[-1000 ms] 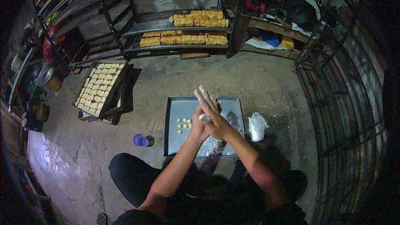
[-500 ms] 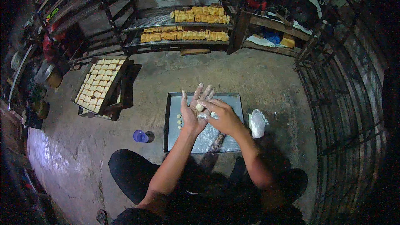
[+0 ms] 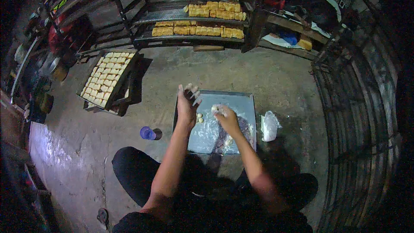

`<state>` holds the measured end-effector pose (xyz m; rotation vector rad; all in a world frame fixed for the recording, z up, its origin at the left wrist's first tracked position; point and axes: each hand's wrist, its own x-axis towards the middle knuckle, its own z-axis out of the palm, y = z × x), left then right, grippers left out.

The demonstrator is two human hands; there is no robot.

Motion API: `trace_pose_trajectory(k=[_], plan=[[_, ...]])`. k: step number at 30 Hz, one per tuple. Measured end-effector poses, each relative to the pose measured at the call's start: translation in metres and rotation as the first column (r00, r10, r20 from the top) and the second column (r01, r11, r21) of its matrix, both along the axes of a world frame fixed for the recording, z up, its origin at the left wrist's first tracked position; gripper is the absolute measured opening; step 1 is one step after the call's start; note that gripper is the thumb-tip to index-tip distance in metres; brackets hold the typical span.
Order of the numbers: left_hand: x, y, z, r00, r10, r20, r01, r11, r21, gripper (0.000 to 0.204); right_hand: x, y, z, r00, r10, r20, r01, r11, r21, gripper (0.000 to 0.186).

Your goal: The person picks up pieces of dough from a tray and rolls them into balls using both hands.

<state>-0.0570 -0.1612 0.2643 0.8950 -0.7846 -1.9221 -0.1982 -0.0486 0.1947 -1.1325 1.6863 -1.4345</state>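
My floured left hand (image 3: 187, 107) is raised over the left side of a shallow metal tray (image 3: 207, 143), its fingers apart and nothing in it. My right hand (image 3: 227, 118) is over the middle of the tray, thumb and fingers closed round a small pale dough ball (image 3: 214, 108). A few little dough balls (image 3: 200, 119) lie on the tray between the two hands. Flour dusts the tray's surface. A pale lump (image 3: 228, 140), perhaps dough, lies partly in shadow near my right forearm.
On the floor stand a purple cup (image 3: 147, 133) left of the tray and a white bag (image 3: 270, 126) right of it. Far left, a tilted tray holds rows of pale buns (image 3: 105, 77). Baked loaves (image 3: 210, 30) fill rack shelves at the back. A slatted rack (image 3: 358, 116) stands right.
My hands have moved apart. The left has turned and shifted left, leaving the dough ball that was at its palm. My right hand now holds a ball over the tray.
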Motion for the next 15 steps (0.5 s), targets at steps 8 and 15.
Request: trace_pose_trajectory(k=[8, 15], plan=[[0.003, -0.003, 0.015, 1.0, 0.004, -0.005, -0.004, 1.0, 0.002, 0.071, 0.057, 0.019, -0.187, 0.913, 0.118, -0.389, 0.058, 0.909, 0.413, 0.037], [-0.007, -0.005, 0.02, 1.0, -0.016, 0.005, 0.016, 0.999, -0.05, 0.073, 0.048, -0.003, -0.228, 0.942, 0.135, -0.308, 0.014, 0.899, 0.438, 0.056]])
